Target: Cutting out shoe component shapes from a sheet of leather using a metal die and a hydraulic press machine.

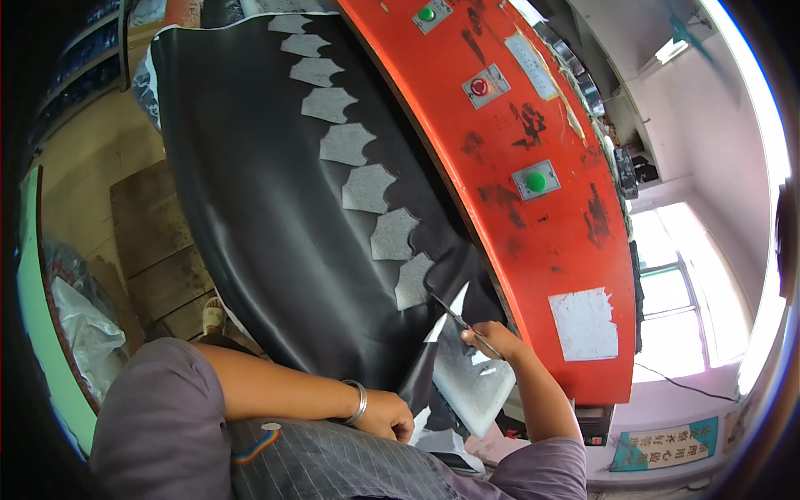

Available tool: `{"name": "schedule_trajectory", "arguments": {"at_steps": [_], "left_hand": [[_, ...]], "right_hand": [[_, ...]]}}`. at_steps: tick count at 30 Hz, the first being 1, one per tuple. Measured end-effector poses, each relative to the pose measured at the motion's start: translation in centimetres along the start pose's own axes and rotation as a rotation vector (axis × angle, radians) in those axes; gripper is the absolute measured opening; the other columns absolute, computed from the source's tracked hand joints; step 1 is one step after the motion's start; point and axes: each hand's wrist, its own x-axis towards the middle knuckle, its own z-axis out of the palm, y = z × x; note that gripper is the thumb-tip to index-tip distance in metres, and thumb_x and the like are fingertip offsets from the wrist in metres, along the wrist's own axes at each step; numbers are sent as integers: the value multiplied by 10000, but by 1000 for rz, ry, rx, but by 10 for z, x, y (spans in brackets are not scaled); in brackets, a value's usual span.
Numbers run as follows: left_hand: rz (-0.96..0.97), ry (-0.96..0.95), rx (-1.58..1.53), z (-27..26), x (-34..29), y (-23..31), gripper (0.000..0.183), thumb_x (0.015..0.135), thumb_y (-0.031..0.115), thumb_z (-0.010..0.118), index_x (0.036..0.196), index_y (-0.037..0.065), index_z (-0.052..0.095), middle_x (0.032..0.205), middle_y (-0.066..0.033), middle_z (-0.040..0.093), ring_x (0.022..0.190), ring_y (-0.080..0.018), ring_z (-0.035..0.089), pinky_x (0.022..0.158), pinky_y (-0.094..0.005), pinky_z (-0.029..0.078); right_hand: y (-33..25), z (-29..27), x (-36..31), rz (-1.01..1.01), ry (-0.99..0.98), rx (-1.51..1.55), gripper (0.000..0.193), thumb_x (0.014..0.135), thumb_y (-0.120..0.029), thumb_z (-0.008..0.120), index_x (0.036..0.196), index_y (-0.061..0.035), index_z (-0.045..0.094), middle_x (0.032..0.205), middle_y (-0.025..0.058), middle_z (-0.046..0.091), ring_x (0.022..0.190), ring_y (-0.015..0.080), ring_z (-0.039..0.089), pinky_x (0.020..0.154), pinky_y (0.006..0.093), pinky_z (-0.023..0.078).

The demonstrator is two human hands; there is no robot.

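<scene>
A large black sheet, smooth like leather, with a white underside, spreads out before me. On it a row of several grey cut pieces with scalloped edges runs from the far end toward me. My right hand is closed round a slim, dark, pointed cutting tool; the fingers hide whether it is a knife or scissors. Its tip is beside the nearest grey piece, where cut edges of the sheet turn up white. My left hand, below a silver bangle, is curled closed at the sheet's near edge, its fingertips hidden.
Along the right side stands a red machine cover with green buttons and a red button. A pale block-like surface shows beneath the cut edge. Plastic bags lie at the left, near brown boards on the floor.
</scene>
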Motion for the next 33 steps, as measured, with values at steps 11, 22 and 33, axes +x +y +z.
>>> {"name": "schedule_trajectory", "arguments": {"at_steps": [11,22,33], "left_hand": [[-25,-29,-27,5,-7,6,160,816,187,645,912,65,682,922,-41,656,870,-175,629,758,-311,481],[-41,67,-180,16,-23,-3,218,885,238,624,926,26,650,880,-36,642,816,-119,596,745,-282,466],[86,115,-385,-53,-99,-5,193,888,180,631,1006,29,610,931,0,623,884,-79,558,833,-260,444]], "right_hand": [[-31,16,5,-2,108,49,755,831,-705,442,976,6,649,869,228,660,902,386,635,795,437,478],[-46,-3,12,7,185,9,772,840,-661,456,1190,18,565,1101,249,620,1053,378,593,896,435,451],[-132,-36,52,136,307,-41,767,824,-709,437,1139,-26,584,1008,213,658,999,364,621,853,437,475]]}}
